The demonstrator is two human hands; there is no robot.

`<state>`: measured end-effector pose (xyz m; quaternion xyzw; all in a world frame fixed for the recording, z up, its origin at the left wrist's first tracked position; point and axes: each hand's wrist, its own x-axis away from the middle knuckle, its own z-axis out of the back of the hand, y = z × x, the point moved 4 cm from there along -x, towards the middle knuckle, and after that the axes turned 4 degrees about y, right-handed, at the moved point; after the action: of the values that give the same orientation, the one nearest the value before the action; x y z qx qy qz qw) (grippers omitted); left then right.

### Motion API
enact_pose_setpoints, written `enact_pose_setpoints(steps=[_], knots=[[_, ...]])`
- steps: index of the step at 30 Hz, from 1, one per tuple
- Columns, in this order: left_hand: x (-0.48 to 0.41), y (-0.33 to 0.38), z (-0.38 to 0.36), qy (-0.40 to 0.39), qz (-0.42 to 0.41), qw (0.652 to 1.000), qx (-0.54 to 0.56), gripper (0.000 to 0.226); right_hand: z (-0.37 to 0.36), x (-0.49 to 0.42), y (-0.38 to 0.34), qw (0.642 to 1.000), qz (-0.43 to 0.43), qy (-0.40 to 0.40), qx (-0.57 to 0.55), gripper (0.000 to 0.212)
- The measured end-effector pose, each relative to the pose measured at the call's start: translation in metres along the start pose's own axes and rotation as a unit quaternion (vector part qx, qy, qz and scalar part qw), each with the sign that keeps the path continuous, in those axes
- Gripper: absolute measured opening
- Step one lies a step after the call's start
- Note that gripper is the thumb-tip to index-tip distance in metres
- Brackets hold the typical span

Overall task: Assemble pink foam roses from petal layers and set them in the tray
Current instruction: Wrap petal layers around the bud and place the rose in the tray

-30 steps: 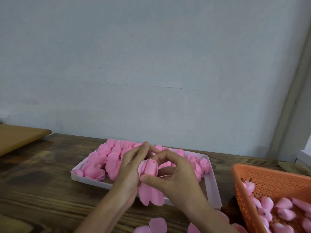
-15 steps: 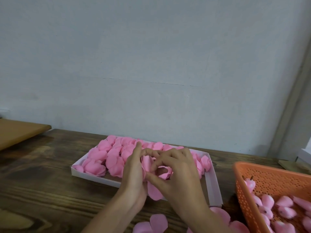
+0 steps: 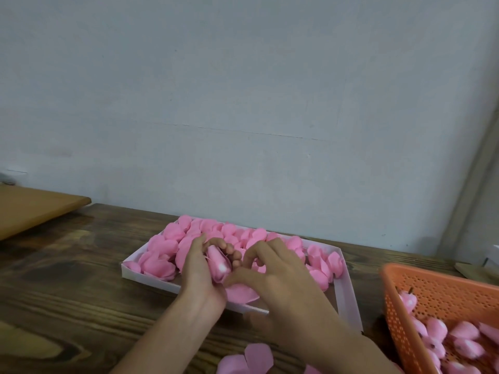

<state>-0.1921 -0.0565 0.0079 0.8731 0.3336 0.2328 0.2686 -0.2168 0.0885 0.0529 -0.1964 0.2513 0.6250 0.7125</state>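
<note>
A white tray (image 3: 348, 300) on the wooden table holds several finished pink foam roses (image 3: 164, 249). Over its near side my left hand (image 3: 198, 271) is closed around a pink rose bud (image 3: 218, 263), fingers curled over its top. My right hand (image 3: 275, 276) sits just to the right, its thumb and fingertips pressing a pink petal layer (image 3: 241, 292) against the base of the bud. The petal layer hangs below the bud over the tray's front wall.
An orange perforated basket (image 3: 432, 287) with several pink buds (image 3: 437, 329) stands at the right. Loose petal layers (image 3: 248, 357) lie on the table near the bottom edge. A light wooden board (image 3: 35, 209) lies at the far left. A grey wall stands behind.
Both hands have sunk lower and moved forward over the tray. The bud has tilted so its top points away, and the petal layer now sits lower, under the right fingers.
</note>
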Motion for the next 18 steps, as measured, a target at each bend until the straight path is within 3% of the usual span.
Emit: enact_pose_setpoints(steps=[3, 6, 12, 18], knots=[[0.005, -0.002, -0.003, -0.022, 0.000, 1.000, 0.001, 0.061, 0.001, -0.002, -0.003, 0.996, 0.030, 0.086, 0.013, 0.032], [0.008, -0.004, -0.005, -0.040, 0.008, 0.999, -0.024, 0.062, 0.001, -0.003, -0.004, 0.993, 0.038, 0.113, -0.012, 0.018], [0.007, -0.005, -0.010, -0.076, -0.010, 0.994, -0.084, 0.060, -0.004, -0.001, 0.006, 0.979, -0.083, 0.065, -0.175, 0.013], [0.017, -0.009, -0.014, -0.112, -0.016, 0.991, -0.071, 0.057, -0.001, 0.002, 0.006, 0.969, -0.117, 0.149, -0.158, 0.014]])
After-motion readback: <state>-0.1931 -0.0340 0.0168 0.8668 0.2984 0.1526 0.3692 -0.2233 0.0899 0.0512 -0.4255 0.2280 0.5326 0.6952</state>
